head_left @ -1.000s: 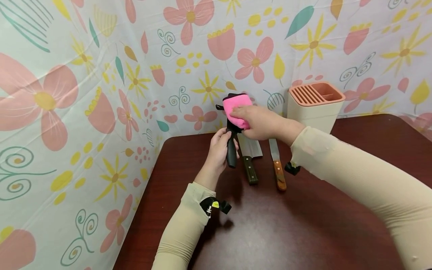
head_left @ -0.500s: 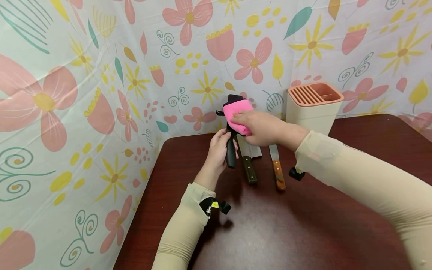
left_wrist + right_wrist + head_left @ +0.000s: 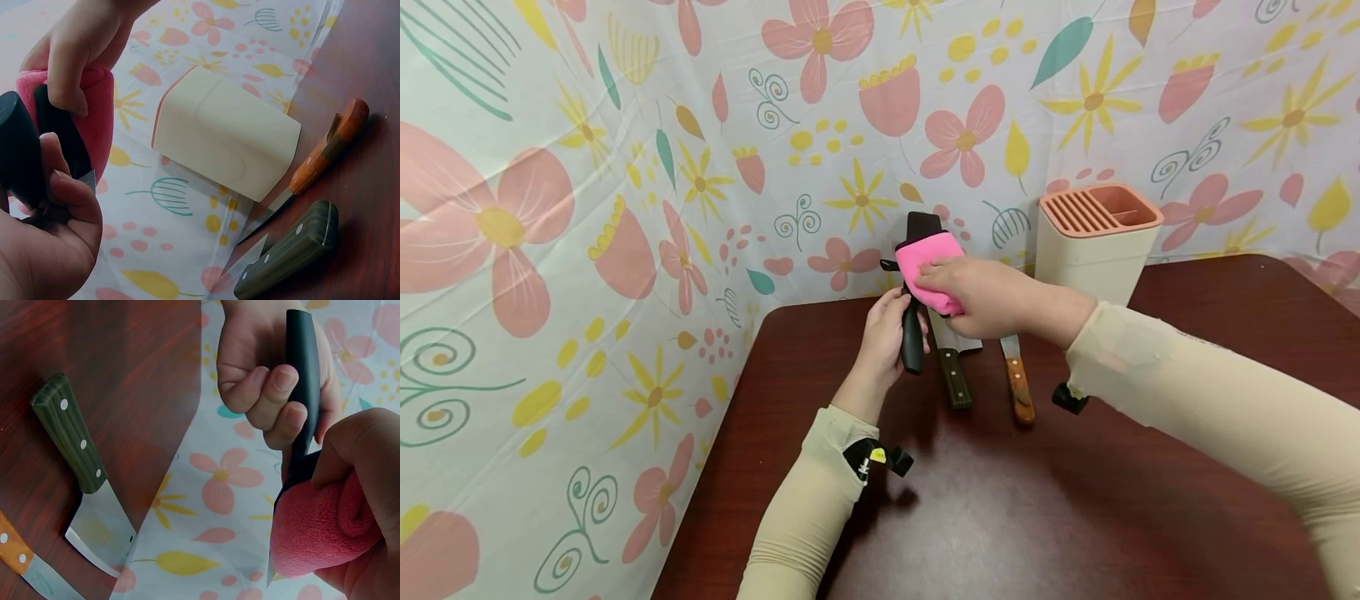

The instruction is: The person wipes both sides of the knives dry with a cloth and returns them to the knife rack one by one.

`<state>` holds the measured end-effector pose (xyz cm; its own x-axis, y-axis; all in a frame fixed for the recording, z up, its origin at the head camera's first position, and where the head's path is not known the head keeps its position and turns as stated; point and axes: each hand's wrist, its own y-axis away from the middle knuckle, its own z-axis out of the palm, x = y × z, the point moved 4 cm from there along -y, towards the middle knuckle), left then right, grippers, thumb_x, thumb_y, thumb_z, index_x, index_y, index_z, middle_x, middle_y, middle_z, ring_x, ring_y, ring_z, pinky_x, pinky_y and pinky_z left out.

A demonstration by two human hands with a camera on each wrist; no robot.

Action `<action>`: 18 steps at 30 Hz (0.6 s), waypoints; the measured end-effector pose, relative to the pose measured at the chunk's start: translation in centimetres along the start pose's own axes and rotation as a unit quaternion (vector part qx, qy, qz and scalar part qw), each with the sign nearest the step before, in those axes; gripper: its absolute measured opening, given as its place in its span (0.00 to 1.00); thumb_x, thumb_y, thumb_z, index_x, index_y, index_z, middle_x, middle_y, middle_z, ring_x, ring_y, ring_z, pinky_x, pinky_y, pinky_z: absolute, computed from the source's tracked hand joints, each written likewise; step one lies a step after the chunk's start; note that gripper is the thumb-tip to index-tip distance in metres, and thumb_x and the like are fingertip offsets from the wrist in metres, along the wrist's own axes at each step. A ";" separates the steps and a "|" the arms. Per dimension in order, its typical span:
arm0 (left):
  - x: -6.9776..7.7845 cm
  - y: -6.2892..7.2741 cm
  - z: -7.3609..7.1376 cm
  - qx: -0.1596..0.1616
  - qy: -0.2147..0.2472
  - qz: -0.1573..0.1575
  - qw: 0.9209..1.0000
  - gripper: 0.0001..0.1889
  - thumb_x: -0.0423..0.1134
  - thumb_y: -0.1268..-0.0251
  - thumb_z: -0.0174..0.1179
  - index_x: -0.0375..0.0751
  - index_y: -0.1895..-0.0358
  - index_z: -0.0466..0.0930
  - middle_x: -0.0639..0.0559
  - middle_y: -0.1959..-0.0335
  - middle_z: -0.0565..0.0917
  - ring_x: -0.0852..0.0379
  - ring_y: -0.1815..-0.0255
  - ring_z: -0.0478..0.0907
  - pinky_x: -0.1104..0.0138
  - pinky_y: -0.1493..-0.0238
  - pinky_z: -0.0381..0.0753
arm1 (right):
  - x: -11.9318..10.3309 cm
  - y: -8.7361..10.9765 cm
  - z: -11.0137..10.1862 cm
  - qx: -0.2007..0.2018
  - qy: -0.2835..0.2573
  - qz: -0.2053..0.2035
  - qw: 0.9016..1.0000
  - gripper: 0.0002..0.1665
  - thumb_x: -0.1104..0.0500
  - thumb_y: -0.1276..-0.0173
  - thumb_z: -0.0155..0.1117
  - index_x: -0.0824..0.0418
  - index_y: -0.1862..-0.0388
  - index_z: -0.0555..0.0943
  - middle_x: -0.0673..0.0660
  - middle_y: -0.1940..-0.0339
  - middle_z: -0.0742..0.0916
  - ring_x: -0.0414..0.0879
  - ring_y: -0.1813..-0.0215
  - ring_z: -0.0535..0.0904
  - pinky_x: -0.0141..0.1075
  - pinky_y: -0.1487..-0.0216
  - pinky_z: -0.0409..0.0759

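Note:
My left hand grips the black handle of a knife, held tilted up above the back of the table. With my right hand I hold a folded pink cloth around the blade. The broad dark end of the blade sticks out above the cloth in the head view; the middle is hidden. In the right wrist view, the cloth lies just past the handle. A cleaver with a dark green handle and a narrow-bladed knife with an orange-brown wooden handle lie below my hands.
A cream knife block with an orange slotted top stands at the back right of the dark red-brown table. Flower-patterned cloth hangs behind and to the left of the table.
My right hand has slid the pink cloth down the blade toward the handle, so more of the blade's end shows. My left hand has stayed nearly still.

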<state>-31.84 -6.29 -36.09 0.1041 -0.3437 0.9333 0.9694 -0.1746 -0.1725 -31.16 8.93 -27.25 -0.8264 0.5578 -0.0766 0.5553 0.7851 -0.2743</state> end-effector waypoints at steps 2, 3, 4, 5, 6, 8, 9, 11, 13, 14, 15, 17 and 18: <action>-0.1 0.0 0.0 -0.003 0.002 0.003 1.000 0.12 0.43 0.16 0.43 0.41 0.44 0.71 0.51 0.81 0.76 0.60 0.88 0.73 0.68 0.84 0.80 | 0.0 0.1 0.2 0.000 0.004 -0.003 1.000 0.36 0.63 0.39 0.62 0.67 0.29 0.75 0.65 0.27 0.79 0.61 0.23 0.71 0.56 0.23 0.70; -0.1 0.0 0.0 -0.004 0.003 0.005 1.000 0.12 0.43 0.16 0.43 0.41 0.44 0.71 0.52 0.81 0.76 0.60 0.89 0.73 0.69 0.84 0.80 | -0.1 0.1 0.2 0.000 0.005 -0.004 1.000 0.36 0.63 0.40 0.62 0.67 0.29 0.75 0.65 0.27 0.79 0.61 0.23 0.72 0.55 0.23 0.70; -0.2 0.0 0.1 -0.006 0.003 0.007 1.000 0.12 0.44 0.16 0.44 0.42 0.45 0.71 0.52 0.81 0.76 0.60 0.89 0.73 0.69 0.84 0.79 | -0.1 0.2 0.2 0.001 0.006 -0.005 1.000 0.36 0.63 0.40 0.62 0.67 0.29 0.75 0.65 0.27 0.79 0.61 0.23 0.72 0.55 0.23 0.70; -0.2 0.0 0.1 -0.007 0.004 0.009 1.000 0.11 0.44 0.16 0.44 0.42 0.45 0.71 0.52 0.81 0.76 0.60 0.89 0.73 0.69 0.84 0.79 | -0.2 0.2 0.1 0.001 0.006 -0.006 1.000 0.36 0.63 0.40 0.62 0.67 0.29 0.75 0.65 0.28 0.79 0.61 0.23 0.72 0.55 0.23 0.69; -0.2 0.0 0.1 -0.008 0.004 0.011 1.000 0.11 0.44 0.16 0.44 0.42 0.46 0.71 0.52 0.81 0.76 0.61 0.89 0.73 0.69 0.84 0.79 | -0.3 0.3 0.1 0.001 0.005 -0.007 1.000 0.36 0.63 0.40 0.63 0.67 0.29 0.75 0.65 0.28 0.79 0.61 0.23 0.72 0.55 0.23 0.69; -0.3 0.0 0.1 -0.008 0.005 0.013 1.000 0.11 0.45 0.16 0.45 0.43 0.48 0.72 0.53 0.81 0.76 0.61 0.89 0.73 0.69 0.84 0.79 | -0.4 0.4 0.0 -0.001 0.005 -0.007 1.000 0.37 0.64 0.41 0.63 0.67 0.29 0.75 0.64 0.28 0.79 0.60 0.23 0.72 0.55 0.23 0.69; -0.3 0.0 0.1 -0.008 0.006 0.015 1.000 0.10 0.45 0.16 0.45 0.44 0.49 0.72 0.53 0.81 0.76 0.61 0.88 0.73 0.69 0.84 0.79 | -0.5 0.5 0.0 -0.002 0.004 -0.008 1.000 0.37 0.64 0.41 0.63 0.67 0.29 0.76 0.64 0.28 0.79 0.60 0.23 0.72 0.54 0.23 0.69; -0.3 -0.1 0.1 -0.007 0.008 0.016 1.000 0.10 0.45 0.17 0.46 0.44 0.50 0.72 0.53 0.81 0.76 0.61 0.88 0.74 0.69 0.85 0.79 | -0.6 0.6 0.0 -0.005 0.005 -0.009 1.000 0.37 0.64 0.41 0.63 0.67 0.29 0.75 0.64 0.27 0.79 0.60 0.23 0.72 0.55 0.23 0.69; -0.3 -0.1 0.0 -0.005 0.010 0.017 1.000 0.10 0.45 0.17 0.47 0.44 0.50 0.73 0.53 0.81 0.76 0.61 0.87 0.74 0.69 0.85 0.79 | -0.8 0.6 0.1 -0.006 0.007 -0.012 1.000 0.37 0.63 0.41 0.63 0.67 0.29 0.75 0.64 0.28 0.79 0.60 0.23 0.72 0.55 0.23 0.69; -0.3 -0.1 0.0 -0.006 0.010 0.018 1.000 0.10 0.45 0.17 0.47 0.43 0.50 0.73 0.53 0.81 0.76 0.61 0.87 0.74 0.69 0.85 0.79 | -0.8 0.7 0.1 -0.007 0.008 -0.013 1.000 0.37 0.63 0.41 0.63 0.67 0.29 0.75 0.64 0.28 0.79 0.60 0.23 0.72 0.55 0.23 0.69; -0.3 -0.1 0.0 -0.005 0.008 0.017 1.000 0.10 0.45 0.17 0.47 0.43 0.49 0.73 0.53 0.80 0.76 0.61 0.87 0.74 0.69 0.85 0.79 | -0.9 0.7 0.1 -0.006 0.010 -0.015 1.000 0.37 0.63 0.40 0.63 0.67 0.29 0.75 0.65 0.28 0.79 0.60 0.23 0.72 0.55 0.23 0.69; -0.3 0.0 0.0 -0.005 0.006 0.016 1.000 0.11 0.45 0.18 0.47 0.42 0.47 0.73 0.52 0.80 0.77 0.61 0.86 0.74 0.69 0.84 0.79 | -1.0 0.7 0.1 -0.005 0.013 -0.020 1.000 0.36 0.63 0.40 0.63 0.68 0.29 0.75 0.65 0.29 0.80 0.60 0.24 0.73 0.55 0.23 0.70; -0.3 0.0 -0.1 -0.005 0.005 0.014 1.000 0.12 0.45 0.18 0.48 0.41 0.45 0.73 0.52 0.79 0.77 0.61 0.86 0.74 0.69 0.84 0.80 | -1.1 0.7 0.1 -0.005 0.015 -0.024 1.000 0.36 0.63 0.39 0.63 0.68 0.30 0.75 0.65 0.29 0.80 0.60 0.24 0.73 0.54 0.23 0.70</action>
<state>-31.93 -6.22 -36.42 0.1295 -0.3587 0.9244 0.9637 -0.1741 -0.2026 -29.86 8.87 -27.49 -0.8492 0.5269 -0.0356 0.5160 0.8135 -0.2683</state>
